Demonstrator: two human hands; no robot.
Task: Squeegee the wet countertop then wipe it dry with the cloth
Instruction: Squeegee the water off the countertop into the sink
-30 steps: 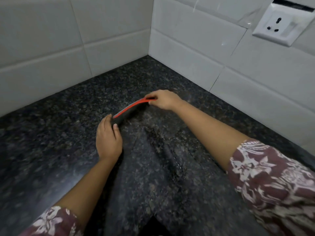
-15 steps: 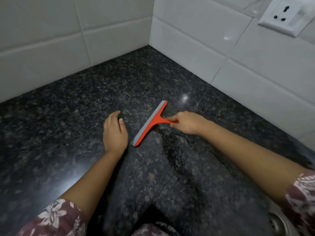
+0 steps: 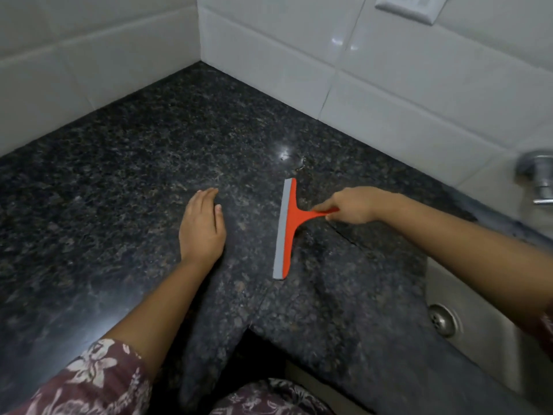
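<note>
Granite countertop (image 3: 119,190), sink (image 3: 484,345) at right; right hand (image 3: 353,209) grips squeegee (image 3: 288,229), left hand (image 3: 202,232) flat, empty.

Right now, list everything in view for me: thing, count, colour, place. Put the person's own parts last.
squeegee: one, orange with a grey blade, lying on the counter at centre right
countertop: one, black speckled stone, filling the corner
wall tiles: several, white, on both walls behind the counter
socket: one, white, on the wall at top right
tap: one, chrome, at the right edge
sink: one, steel, lower right, with its drain
sleeve: maroon floral, bottom left
left hand: flat on the counter, left of the squeegee
right hand: grips the squeegee handle
</note>
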